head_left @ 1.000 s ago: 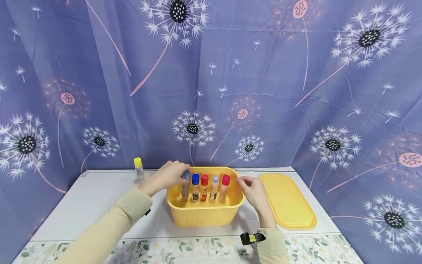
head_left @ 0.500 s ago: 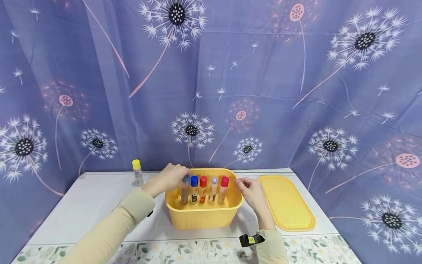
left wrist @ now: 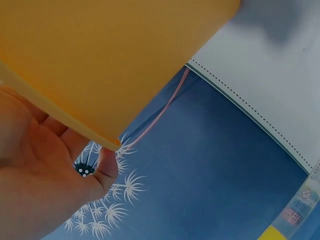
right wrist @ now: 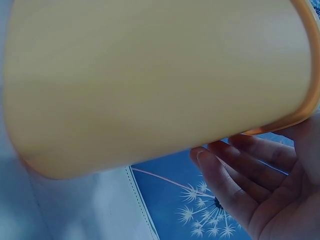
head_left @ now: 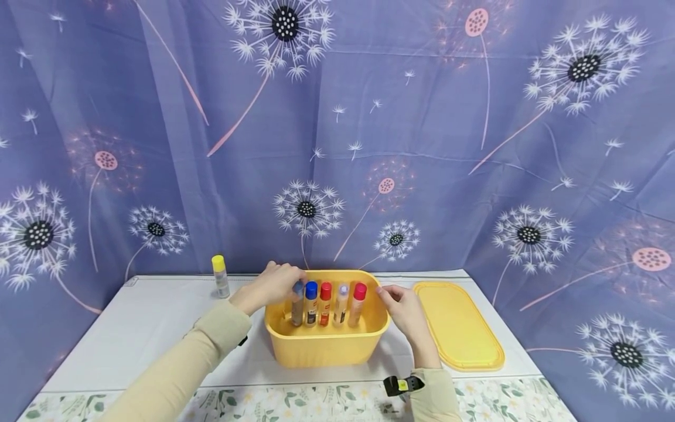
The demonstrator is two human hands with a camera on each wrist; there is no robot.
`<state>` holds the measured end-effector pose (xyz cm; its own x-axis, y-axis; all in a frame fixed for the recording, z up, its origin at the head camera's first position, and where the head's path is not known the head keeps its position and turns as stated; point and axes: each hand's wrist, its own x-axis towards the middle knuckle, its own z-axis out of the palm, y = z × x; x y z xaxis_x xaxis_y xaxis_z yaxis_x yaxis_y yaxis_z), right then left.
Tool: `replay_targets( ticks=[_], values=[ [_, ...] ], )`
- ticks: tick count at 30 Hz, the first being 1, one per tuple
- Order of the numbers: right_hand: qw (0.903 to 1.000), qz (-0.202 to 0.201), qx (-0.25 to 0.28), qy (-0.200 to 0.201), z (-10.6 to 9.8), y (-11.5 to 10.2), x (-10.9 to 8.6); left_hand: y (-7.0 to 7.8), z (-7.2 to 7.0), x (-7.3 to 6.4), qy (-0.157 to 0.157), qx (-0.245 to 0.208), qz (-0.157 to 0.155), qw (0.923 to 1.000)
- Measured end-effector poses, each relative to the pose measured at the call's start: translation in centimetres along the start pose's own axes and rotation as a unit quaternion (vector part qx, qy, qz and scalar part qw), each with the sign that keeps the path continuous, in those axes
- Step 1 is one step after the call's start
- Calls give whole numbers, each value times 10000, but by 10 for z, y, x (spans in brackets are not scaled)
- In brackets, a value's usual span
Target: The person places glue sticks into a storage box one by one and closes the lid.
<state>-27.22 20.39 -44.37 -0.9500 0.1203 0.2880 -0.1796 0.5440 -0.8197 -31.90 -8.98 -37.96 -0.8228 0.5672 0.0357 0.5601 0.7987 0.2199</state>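
Several slim, clear bottles stand in a row inside a yellow plastic box (head_left: 327, 353). From left to right they are a bottle with a grey-blue cap (head_left: 297, 308), a blue-capped bottle (head_left: 312, 305), a red-capped bottle (head_left: 324, 305), a pale-capped bottle (head_left: 341, 305) and a pinkish-red-capped bottle (head_left: 358, 305). My left hand (head_left: 271, 284) reaches over the left rim and holds the grey-blue cap, its fingertips partly hidden. At the right rim my right hand (head_left: 402, 306) pinches the box edge; its fingers (right wrist: 227, 192) lie beside the outer wall.
A yellow-capped bottle (head_left: 220, 277) stands on the white table mat (head_left: 132, 334) at the back left. The yellow lid (head_left: 459, 325) lies flat to the right of the box. Behind the table hangs a blue-purple dandelion curtain (head_left: 348, 135).
The view shifts slightly. The left hand stays at the grey-blue-capped bottle, which sits a little lower than a second ago. The right hand remains at the rim.
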Motion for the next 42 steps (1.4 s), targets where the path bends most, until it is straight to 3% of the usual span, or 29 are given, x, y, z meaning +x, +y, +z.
replay_targets(
  ticks=[42],
  values=[
    [10000, -2, 24, 29, -1, -1, 0, 0, 4, -2, 47, -167, -101, 9998]
  ],
)
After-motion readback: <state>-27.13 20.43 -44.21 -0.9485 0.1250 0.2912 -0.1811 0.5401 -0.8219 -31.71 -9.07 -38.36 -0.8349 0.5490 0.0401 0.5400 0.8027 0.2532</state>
